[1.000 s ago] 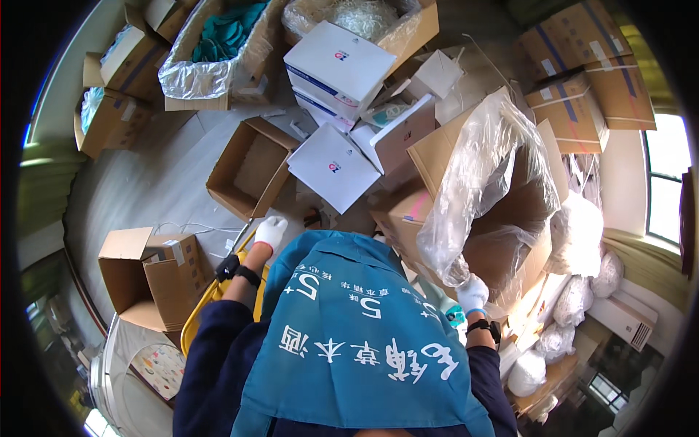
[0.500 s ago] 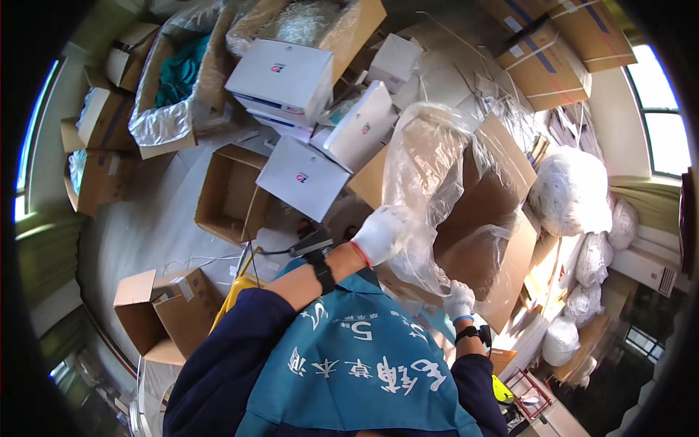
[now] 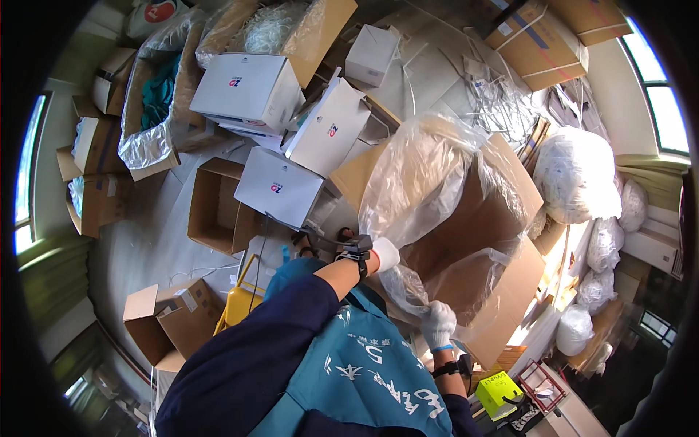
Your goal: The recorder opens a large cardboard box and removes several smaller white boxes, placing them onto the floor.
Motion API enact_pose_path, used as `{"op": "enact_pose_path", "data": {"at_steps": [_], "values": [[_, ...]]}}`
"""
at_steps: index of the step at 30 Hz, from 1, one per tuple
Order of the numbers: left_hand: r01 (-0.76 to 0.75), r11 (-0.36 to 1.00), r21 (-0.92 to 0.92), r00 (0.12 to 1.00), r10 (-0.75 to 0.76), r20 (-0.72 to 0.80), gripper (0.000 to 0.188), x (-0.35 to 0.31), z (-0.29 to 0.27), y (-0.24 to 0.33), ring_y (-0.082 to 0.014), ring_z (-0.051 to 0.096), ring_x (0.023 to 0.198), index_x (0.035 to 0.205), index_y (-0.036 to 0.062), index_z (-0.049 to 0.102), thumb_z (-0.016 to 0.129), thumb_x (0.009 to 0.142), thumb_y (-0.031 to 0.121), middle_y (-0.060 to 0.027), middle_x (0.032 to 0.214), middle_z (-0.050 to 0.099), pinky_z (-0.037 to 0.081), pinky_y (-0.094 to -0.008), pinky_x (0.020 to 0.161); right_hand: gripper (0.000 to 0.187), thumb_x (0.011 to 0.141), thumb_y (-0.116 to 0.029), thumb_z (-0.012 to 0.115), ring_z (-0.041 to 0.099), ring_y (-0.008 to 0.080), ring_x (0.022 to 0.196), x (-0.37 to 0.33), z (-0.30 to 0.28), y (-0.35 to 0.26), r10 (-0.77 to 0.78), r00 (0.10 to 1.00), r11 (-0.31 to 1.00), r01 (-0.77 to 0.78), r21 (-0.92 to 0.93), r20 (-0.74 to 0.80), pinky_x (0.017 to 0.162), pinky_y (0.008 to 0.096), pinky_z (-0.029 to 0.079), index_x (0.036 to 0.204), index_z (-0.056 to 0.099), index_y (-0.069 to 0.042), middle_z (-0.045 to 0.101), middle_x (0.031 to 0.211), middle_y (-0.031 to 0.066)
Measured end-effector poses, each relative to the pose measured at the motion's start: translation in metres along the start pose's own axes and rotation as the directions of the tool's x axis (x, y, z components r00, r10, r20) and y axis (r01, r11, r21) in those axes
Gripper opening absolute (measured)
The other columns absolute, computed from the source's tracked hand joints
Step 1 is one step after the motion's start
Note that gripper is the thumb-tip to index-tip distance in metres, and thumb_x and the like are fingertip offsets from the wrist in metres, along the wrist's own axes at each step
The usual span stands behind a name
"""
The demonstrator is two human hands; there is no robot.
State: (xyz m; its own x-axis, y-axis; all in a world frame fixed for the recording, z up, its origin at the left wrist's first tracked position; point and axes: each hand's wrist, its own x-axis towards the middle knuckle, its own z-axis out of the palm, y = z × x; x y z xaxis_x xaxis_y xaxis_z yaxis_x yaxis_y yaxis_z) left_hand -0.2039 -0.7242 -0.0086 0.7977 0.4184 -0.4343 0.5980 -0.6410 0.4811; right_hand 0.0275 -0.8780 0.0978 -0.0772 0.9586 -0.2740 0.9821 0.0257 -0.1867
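Gloved hands (image 3: 438,324) grip crinkled clear bag (image 3: 426,182)

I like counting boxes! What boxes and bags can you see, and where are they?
Big brown box: middle, open, lined with a clear plastic bag; both gloved hands, left hand and right hand, hold the bag.
White boxes: upper left, flat, small red-and-blue marks.
Small brown box: lower left, open.
White sacks: right, bulging.
Yellow box: bottom right, small.

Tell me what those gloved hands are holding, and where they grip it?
Both grip the clear plastic bag liner of the big cardboard box: the left hand and the right hand each hold its near rim.
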Motion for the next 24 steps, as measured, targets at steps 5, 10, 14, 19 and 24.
{"op": "enact_pose_path", "data": {"at_steps": [5, 10, 14, 19, 24], "values": [[-0.159, 0.986, 0.055, 0.977, 0.149, 0.153, 0.018, -0.008, 0.009, 0.023, -0.0299, 0.073, 0.087, 0.091, 0.0116, 0.079, 0.064, 0.082, 0.014, -0.0089, 0.092, 0.076, 0.058, -0.0413, 0.074, 0.023, 0.073, -0.015, 0.068, 0.065, 0.0334, 0.084, -0.033, 0.026, 0.011, -0.058, 0.994, 0.998, 0.054, 0.037, 0.088, 0.073, 0.0456, 0.051, 0.095, 0.064, -0.012, 0.066, 0.085, 0.0097], [-0.232, 0.971, 0.061, 0.958, 0.217, 0.185, 0.018, 0.004, 0.013, 0.060, -0.0288, 0.074, 0.088, 0.093, 0.0132, 0.080, 0.064, 0.083, 0.016, -0.0063, 0.091, 0.076, 0.059, -0.0423, 0.070, 0.022, 0.078, -0.024, 0.069, 0.066, 0.0319, 0.090, -0.033, 0.044, 0.010, 0.161, 0.956, 0.987, -0.151, -0.059, 0.247, 0.080, 0.0447, 0.052, 0.098, 0.070, -0.017, 0.069, 0.091, 0.0081], [-0.235, 0.972, 0.026, 0.961, 0.229, 0.153, 0.019, 0.012, 0.031, 0.070, -0.0297, 0.074, 0.088, 0.094, 0.0151, 0.080, 0.064, 0.083, 0.014, -0.0057, 0.091, 0.076, 0.059, -0.0432, 0.070, 0.013, 0.078, -0.025, 0.066, 0.067, 0.0284, 0.093, -0.040, 0.072, 0.030, 0.163, 0.902, 0.987, -0.149, -0.065, 0.400, 0.079, 0.0442, 0.051, 0.085, 0.072, -0.015, 0.072, 0.092, 0.0060], [-0.253, 0.967, -0.005, 0.964, 0.252, 0.083, 0.017, 0.000, 0.044, 0.080, -0.0291, 0.073, 0.081, 0.088, 0.0122, 0.080, 0.065, 0.079, 0.015, -0.0075, 0.085, 0.075, 0.057, -0.0423, 0.065, 0.012, 0.076, -0.019, 0.065, 0.066, 0.0275, 0.093, -0.050, 0.074, 0.034, 0.137, 0.914, 0.990, -0.111, -0.091, 0.383, 0.078, 0.0440, 0.049, 0.086, 0.072, -0.016, 0.072, 0.091, 0.0051], [-0.277, 0.959, -0.066, 0.959, 0.280, 0.042, 0.018, -0.022, 0.053, 0.088, -0.0309, 0.073, 0.075, 0.084, 0.0091, 0.079, 0.064, 0.077, 0.016, -0.0108, 0.079, 0.074, 0.056, -0.0446, 0.061, 0.013, 0.075, -0.018, 0.065, 0.066, 0.0260, 0.092, -0.042, 0.057, 0.029, 0.097, 0.914, 0.988, -0.042, -0.145, 0.395, 0.078, 0.0426, 0.047, 0.087, 0.070, -0.018, 0.072, 0.088, 0.0037]]}}
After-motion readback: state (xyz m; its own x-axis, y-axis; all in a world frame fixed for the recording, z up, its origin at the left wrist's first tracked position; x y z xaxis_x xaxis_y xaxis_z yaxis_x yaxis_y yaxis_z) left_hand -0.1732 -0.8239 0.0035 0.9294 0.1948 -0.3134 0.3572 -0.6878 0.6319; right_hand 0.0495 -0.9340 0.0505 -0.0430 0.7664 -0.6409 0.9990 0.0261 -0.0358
